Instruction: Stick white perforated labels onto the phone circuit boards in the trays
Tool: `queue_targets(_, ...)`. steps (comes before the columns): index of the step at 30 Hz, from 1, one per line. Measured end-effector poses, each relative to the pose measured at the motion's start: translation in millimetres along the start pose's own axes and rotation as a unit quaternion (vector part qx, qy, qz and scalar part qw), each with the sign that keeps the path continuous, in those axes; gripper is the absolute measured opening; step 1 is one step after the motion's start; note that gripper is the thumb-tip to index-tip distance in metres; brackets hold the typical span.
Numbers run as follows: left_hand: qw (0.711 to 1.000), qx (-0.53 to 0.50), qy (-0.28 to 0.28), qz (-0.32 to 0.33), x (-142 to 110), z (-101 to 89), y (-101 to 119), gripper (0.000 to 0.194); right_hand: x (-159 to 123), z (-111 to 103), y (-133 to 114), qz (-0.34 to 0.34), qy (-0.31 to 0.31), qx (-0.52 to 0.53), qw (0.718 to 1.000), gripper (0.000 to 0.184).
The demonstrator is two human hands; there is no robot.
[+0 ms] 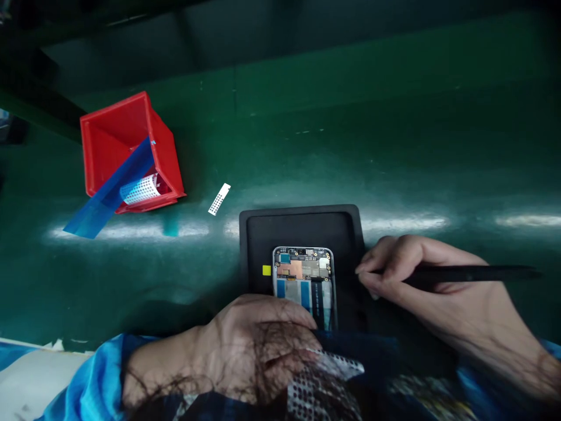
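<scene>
An opened phone [304, 279] with its circuit board and blue strips showing lies on a black tray [302, 225] on the green bench. My left hand [245, 345] rests over the phone's near end, fingers curled, with a perforated white strip [326, 374] beneath it. My right hand [407, 275] pinches a long black stylus-like tool [473, 273] at the tray's right edge, its rear end pointing right. A small yellow square [266, 270] sits on the tray left of the phone.
A red bin [127, 146] stands at the back left, holding a blue film strip [109, 190] and a perforated white sheet [140, 188]. A small white perforated strip [219, 199] lies on the green bench [394, 146]. A white surface [30, 380] is at the lower left.
</scene>
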State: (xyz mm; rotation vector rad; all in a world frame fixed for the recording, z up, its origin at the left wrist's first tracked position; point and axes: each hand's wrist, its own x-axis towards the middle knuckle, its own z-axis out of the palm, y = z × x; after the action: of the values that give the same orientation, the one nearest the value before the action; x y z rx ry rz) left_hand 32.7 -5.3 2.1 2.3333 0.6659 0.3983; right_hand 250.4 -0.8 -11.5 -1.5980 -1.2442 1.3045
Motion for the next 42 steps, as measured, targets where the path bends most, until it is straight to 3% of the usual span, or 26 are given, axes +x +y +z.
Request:
queue_targets(4,0.991,-0.119,-0.020,-0.050,-0.5,-2.2,0.1,0.017,6.2,2.6,-0.4,0.003,-0.034,-0.016,0.999,0.018)
queue_targets(8,0.985,-0.141,-0.051,-0.082,-1.6,-2.5,0.2,0.019,5.9,4.8,-1.9,-0.007,-0.021,-0.029,0.999,0.018)
queue_targets(20,0.992,-0.110,-0.052,-0.027,2.8,-3.5,-3.2,0.018,3.6,6.5,-3.3,-0.032,-0.027,-0.041,0.998,0.015)
queue_targets(30,0.994,-0.099,-0.043,-0.032,2.3,-4.0,-2.4,0.017,0.5,7.1,-0.4,-0.057,-0.030,-0.072,0.995,0.015)
queue_targets(39,0.991,-0.120,-0.039,-0.047,1.4,-5.4,-1.6,0.018,2.4,6.0,0.2,-0.067,-0.034,-0.037,0.996,0.018)
queue_targets(42,0.988,-0.125,-0.070,-0.065,2.6,-7.5,-0.3,0.018,2.7,5.9,0.1,-0.068,-0.045,-0.049,0.996,0.017)
